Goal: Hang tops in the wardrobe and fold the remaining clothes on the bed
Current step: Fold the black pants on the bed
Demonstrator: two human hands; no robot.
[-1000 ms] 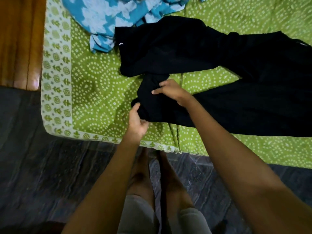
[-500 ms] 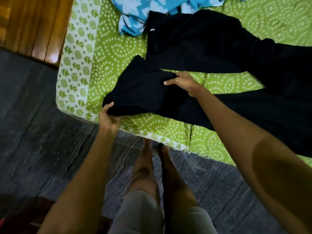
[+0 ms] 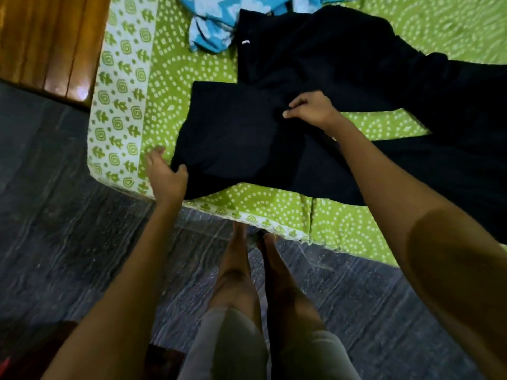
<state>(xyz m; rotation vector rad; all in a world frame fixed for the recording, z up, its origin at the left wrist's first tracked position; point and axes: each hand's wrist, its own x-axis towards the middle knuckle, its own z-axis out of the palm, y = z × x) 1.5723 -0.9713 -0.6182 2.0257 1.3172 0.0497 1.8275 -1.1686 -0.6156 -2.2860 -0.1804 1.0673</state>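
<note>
Black garment point(image 3: 343, 111) spread on the bed point(image 3: 170, 69), one part laid flat near the corner. Left hand point(image 3: 167, 176) — fingers pinch its near-left edge. Right hand point(image 3: 311, 109) — fingers curled, gripping the cloth mid-panel. Blue top point(image 3: 216, 20) behind.

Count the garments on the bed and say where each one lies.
2 can be told apart: a black garment spread across the green bedsheet, held by the left hand and right hand, and a blue-and-white garment at the far edge. The black mass may be more than one.
</note>
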